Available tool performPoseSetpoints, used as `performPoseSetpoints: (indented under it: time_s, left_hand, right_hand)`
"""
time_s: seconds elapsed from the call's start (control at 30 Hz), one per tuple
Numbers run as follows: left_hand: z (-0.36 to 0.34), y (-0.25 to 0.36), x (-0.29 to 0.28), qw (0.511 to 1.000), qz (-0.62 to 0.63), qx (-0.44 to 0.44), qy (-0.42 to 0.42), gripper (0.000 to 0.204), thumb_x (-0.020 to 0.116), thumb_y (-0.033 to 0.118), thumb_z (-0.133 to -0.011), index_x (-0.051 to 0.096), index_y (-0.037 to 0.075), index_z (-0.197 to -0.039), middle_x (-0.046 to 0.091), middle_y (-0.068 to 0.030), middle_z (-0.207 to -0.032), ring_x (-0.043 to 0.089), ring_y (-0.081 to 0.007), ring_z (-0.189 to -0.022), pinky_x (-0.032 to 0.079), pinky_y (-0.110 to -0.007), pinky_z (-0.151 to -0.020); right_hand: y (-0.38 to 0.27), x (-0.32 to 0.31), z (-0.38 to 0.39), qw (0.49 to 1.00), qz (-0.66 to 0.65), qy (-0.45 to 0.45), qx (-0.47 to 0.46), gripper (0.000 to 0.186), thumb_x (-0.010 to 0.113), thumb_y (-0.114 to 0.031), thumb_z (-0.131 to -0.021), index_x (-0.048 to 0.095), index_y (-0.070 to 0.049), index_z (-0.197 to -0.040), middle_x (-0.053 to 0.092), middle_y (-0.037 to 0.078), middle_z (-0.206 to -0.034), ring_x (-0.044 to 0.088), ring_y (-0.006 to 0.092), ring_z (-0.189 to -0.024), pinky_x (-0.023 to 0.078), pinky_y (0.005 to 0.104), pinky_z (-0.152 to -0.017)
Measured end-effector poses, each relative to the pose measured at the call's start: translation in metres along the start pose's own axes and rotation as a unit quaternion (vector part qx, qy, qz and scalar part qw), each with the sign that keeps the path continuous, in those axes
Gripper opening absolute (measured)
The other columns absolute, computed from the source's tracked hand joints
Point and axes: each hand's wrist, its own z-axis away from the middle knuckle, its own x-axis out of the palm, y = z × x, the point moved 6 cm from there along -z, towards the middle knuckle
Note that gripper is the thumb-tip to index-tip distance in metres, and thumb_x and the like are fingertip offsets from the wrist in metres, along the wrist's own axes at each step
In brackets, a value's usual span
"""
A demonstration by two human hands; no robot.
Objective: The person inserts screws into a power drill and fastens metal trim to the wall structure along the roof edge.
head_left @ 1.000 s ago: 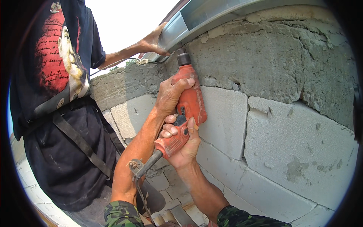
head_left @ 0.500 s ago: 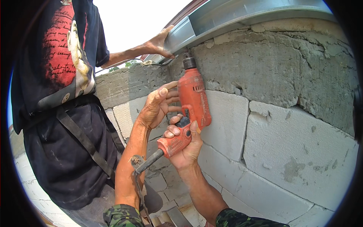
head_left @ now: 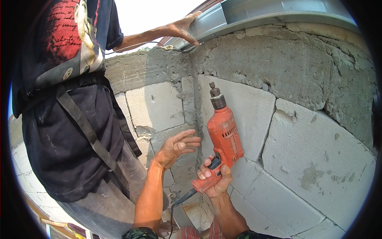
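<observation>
We see the red drill (head_left: 225, 133) in front of the pale block wall (head_left: 318, 155), just right of the corner and well below the metal channel (head_left: 274, 15). Its long axis runs up the view with a lean to the left, so the dark chuck (head_left: 217, 101) and the short bit-end fitting (head_left: 213, 85) beyond it point upward and slightly left. The handle (head_left: 202, 184) angles off down and left, and the black cord (head_left: 185, 198) trails from its end (whether the drill's body touches the blocks, we cannot tell).

Our right hand (head_left: 217, 187) is wrapped around the handle, fingers curled over its left side and thumb on the right, its forearm rising from the lower edge. Our left hand (head_left: 175, 149) holds nothing: its fingers are spread and half extended toward the drill, well apart from it, the forearm nearly upright. Above, a co-worker's hand (head_left: 185, 28) rests on the channel's left part.
</observation>
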Motion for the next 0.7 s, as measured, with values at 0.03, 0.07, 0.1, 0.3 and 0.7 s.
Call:
performPoseSetpoints:
  time_s: [0.03, 0.07, 0.1, 0.3, 0.7]
  left_hand:
    - [0.002, 0.003, 0.017, 0.998, -0.051, -0.031, -0.028, 0.1, 0.076, 0.057, -0.071, 0.039, -0.007, -0.138, 0.053, -0.0276, -0.128, 0.054, -0.0352, -0.12, 0.043, -0.046, -0.103]
    - [0.001, 0.01, 0.029, 0.998, -0.049, -0.031, -0.028, 0.1, 0.076, 0.057, -0.071, 0.039, -0.007, -0.138, 0.053, -0.0276, -0.128, 0.054, -0.0352, -0.12, 0.043, -0.046, -0.103]
    - [0.001, 0.015, 0.045, 0.995, -0.07, -0.047, -0.061, 0.105, 0.077, 0.059, -0.068, 0.037, -0.007, -0.14, 0.052, -0.027, -0.13, 0.052, -0.0349, -0.121, 0.038, -0.046, -0.106]
    - [0.009, 0.017, 0.094, 0.997, -0.039, -0.05, -0.043, 0.103, 0.079, 0.061, -0.062, 0.042, -0.004, -0.133, 0.057, -0.0184, -0.115, 0.059, -0.0252, -0.102, 0.052, -0.035, -0.078]
    - [0.043, -0.02, 0.097, 0.98, 0.196, 0.011, 0.035, 0.072, 0.08, 0.027, -0.063, 0.048, -0.001, -0.121, 0.059, -0.0091, -0.105, 0.061, -0.0209, -0.096, 0.053, -0.036, -0.083]
  right_hand:
    - [0.001, 0.0, 0.006, 1.0, -0.001, 0.0, 0.018, 0.05, 0.073, -0.029, -0.079, 0.053, -0.003, -0.116, 0.061, 0.013, -0.103, 0.061, 0.02, -0.077, 0.05, 0.0373, -0.071]
    - [-0.002, -0.001, 0.011, 1.0, 0.001, 0.002, 0.019, 0.05, 0.073, -0.029, -0.079, 0.053, -0.003, -0.116, 0.061, 0.013, -0.103, 0.061, 0.02, -0.077, 0.05, 0.0373, -0.071]
    - [-0.003, -0.001, 0.016, 0.999, 0.017, 0.0, 0.03, 0.049, 0.073, -0.028, -0.079, 0.053, -0.003, -0.116, 0.061, 0.013, -0.104, 0.062, 0.0205, -0.078, 0.05, 0.038, -0.071]
    - [0.002, -0.006, 0.036, 0.992, 0.116, 0.031, 0.042, 0.047, 0.072, -0.022, -0.079, 0.054, 0.0, -0.116, 0.061, 0.013, -0.103, 0.063, 0.0226, -0.082, 0.054, 0.0402, -0.077]
    - [-0.014, -0.008, 0.077, 0.916, 0.398, 0.048, 0.036, 0.063, 0.077, -0.015, -0.08, 0.045, 0.0, -0.132, 0.058, 0.011, -0.118, 0.059, 0.0201, -0.105, 0.052, 0.0343, -0.088]
